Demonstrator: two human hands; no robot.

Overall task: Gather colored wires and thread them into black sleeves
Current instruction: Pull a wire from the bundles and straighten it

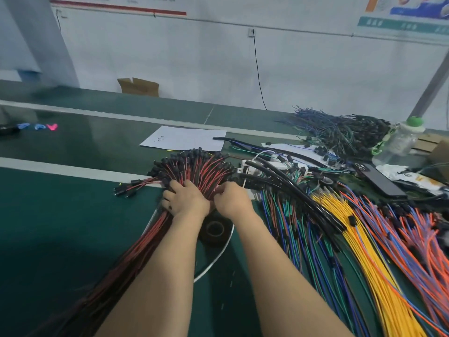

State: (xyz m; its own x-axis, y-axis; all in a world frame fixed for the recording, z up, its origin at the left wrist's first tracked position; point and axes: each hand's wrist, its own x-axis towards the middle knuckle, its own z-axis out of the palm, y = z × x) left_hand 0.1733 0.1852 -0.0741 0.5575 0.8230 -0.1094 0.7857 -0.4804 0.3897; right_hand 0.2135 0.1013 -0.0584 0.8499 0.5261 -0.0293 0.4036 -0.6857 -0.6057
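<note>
Two forearms reach over a black tape roll (215, 230) and a white strap loop (220, 258) lying on the green surface (60, 227). The left grip (187, 199) curls into, and the right grip (232, 198) pinches, the red-and-black wire bundle (148, 237), whose long axis runs from near left toward centre, connector ends fanning away. Yellow wires (359, 234) and black sleeves (298, 188) crowd its right; a paper sheet (184, 138) lies beyond.
</note>
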